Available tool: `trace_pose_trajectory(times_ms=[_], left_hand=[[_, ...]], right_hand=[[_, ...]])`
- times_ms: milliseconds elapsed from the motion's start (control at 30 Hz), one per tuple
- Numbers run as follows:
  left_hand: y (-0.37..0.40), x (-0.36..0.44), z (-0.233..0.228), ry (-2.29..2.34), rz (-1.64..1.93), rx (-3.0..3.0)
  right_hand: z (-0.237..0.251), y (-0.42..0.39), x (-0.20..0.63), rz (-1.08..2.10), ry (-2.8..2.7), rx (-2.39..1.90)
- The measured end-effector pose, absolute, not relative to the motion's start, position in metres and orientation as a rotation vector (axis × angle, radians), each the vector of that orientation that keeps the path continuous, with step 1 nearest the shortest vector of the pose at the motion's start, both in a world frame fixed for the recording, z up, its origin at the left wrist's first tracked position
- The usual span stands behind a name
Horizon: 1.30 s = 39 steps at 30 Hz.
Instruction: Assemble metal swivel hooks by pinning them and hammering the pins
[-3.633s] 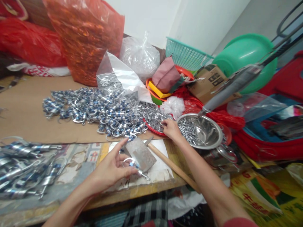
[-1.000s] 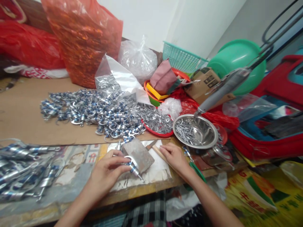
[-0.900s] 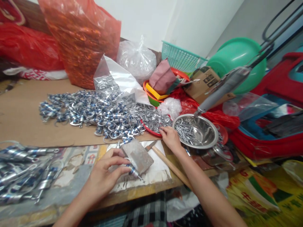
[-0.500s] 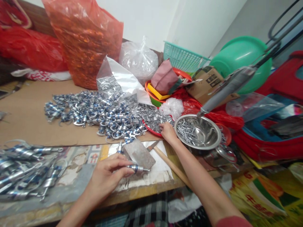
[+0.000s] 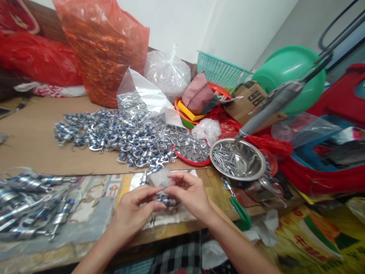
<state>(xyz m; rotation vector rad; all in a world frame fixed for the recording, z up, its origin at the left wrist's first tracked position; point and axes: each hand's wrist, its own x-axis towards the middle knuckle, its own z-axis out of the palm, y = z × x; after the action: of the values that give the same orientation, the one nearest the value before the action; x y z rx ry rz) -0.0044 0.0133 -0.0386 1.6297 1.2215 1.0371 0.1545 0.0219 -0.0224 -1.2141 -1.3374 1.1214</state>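
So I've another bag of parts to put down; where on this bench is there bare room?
The brown cardboard is bare left of and in front of the blue-and-silver clip pile. The right side is crowded: red tray, steel bowl, baskets. Both hands fill the near middle; more clips cover the near left.

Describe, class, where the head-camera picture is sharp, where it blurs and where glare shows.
Head view: both hands, left hand and right hand, are slightly motion-blurred; the steel bowl glints; the metal pieces at the left edge smear; the edges bend outward.
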Motion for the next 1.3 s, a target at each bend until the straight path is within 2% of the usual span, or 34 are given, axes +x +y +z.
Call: trace_pose_trajectory(times_ms=[333,667,867,967,1167,1300], left_hand=[[0.01,-0.003,-0.039,1.126,1.08,1.665],[0.002,0.004,-0.035,1.113,1.116,1.42],[-0.002,0.003,-0.028,1.106,1.115,1.342],[-0.006,0.001,-0.026,1.111,1.129,1.228],[-0.006,-0.001,-0.018,1.172,1.122,1.254],[-0.001,0.0,-0.009,1.223,1.106,1.443]], right_hand=[[-0.033,0.001,0.144,1.26,-1.044,-1.078],[-0.031,-0.009,0.142,1.305,-0.861,-1.083],[-0.032,-0.015,0.142,1.3,-0.907,-1.062],[-0.032,-0.019,0.147,1.104,-1.13,-1.058],[-0.031,-0.023,0.169,0.194,-1.963,-0.816],[-0.025,-0.022,0.18,-0.031,-2.178,-0.709]])
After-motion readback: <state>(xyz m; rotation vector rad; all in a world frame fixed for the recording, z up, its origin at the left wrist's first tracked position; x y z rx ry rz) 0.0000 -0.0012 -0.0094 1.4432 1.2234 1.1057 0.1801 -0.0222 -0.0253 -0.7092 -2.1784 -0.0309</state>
